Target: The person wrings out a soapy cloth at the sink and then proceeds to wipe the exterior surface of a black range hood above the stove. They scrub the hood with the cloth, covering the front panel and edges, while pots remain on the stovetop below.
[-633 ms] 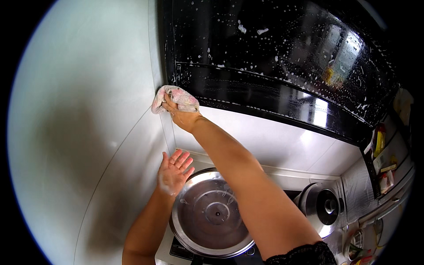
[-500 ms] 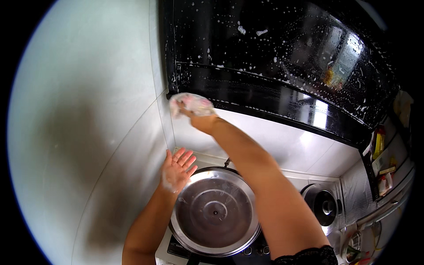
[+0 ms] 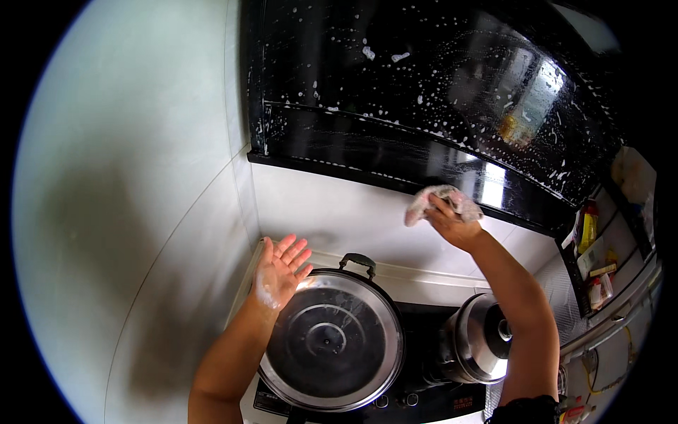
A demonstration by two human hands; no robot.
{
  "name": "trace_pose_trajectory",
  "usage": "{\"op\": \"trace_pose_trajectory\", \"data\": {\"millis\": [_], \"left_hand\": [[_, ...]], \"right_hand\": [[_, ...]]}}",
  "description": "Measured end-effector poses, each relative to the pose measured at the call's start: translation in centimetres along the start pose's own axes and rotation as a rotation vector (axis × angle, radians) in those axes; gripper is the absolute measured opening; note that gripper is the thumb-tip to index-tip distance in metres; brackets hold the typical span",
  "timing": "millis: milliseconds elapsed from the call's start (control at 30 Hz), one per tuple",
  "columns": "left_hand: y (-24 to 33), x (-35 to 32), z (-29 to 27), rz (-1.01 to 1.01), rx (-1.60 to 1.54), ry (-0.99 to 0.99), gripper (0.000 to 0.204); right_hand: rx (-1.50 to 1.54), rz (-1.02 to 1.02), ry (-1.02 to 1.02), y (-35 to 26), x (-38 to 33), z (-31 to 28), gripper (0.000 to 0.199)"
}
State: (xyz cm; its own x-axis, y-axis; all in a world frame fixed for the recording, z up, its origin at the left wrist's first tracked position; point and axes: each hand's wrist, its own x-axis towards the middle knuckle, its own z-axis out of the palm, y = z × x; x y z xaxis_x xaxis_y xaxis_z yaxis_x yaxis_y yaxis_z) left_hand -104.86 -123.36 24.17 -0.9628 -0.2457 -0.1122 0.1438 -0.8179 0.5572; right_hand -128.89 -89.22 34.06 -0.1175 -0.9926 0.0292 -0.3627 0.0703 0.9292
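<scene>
My right hand [image 3: 452, 220] grips a pale, pink-patterned cleaning cloth [image 3: 446, 201] against the lower edge of a glossy black range hood [image 3: 353, 134]. White foam spots and drops cover the hood's front. Palm up and fingers spread, my left hand [image 3: 281, 272] holds nothing; a patch of suds clings near its wrist. It hovers beside the rim of a large pan with a flat metal lid [image 3: 332, 381]. My right palm and part of the cloth are turned from view.
The pan stands on a black stove [image 3: 417, 325], left of a steel pot [image 3: 477, 339] with a lid. A pale tiled wall [image 3: 141, 177] rises close on the left. At right, a rack [image 3: 586, 283] holds several packets.
My right hand has carried the cloth rightward along the hood's lower edge, away from the left corner. My left hand stays nearly in place, still spread. The view has shifted slightly.
</scene>
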Motion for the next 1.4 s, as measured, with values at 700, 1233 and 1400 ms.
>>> {"op": "trace_pose_trajectory", "data": {"millis": [700,1233,1400], "left_hand": [[2.7,-6.2,-1.3,0.071,0.097,0.106,0.069],[-10.1,-2.7,9.3,-0.168,0.186,-0.130,0.062],[-16.9,-3.6,13.8,0.172,1.412,-0.445,0.033]], "right_hand": [[0.077,0.132,0.188,-5.5,29.2,-8.0,0.041],[0.258,0.528,0.107,-0.6,-8.8,-2.6,0.029],[1.006,1.086,0.586,-0.9,-2.6,-7.3,0.064]]}}
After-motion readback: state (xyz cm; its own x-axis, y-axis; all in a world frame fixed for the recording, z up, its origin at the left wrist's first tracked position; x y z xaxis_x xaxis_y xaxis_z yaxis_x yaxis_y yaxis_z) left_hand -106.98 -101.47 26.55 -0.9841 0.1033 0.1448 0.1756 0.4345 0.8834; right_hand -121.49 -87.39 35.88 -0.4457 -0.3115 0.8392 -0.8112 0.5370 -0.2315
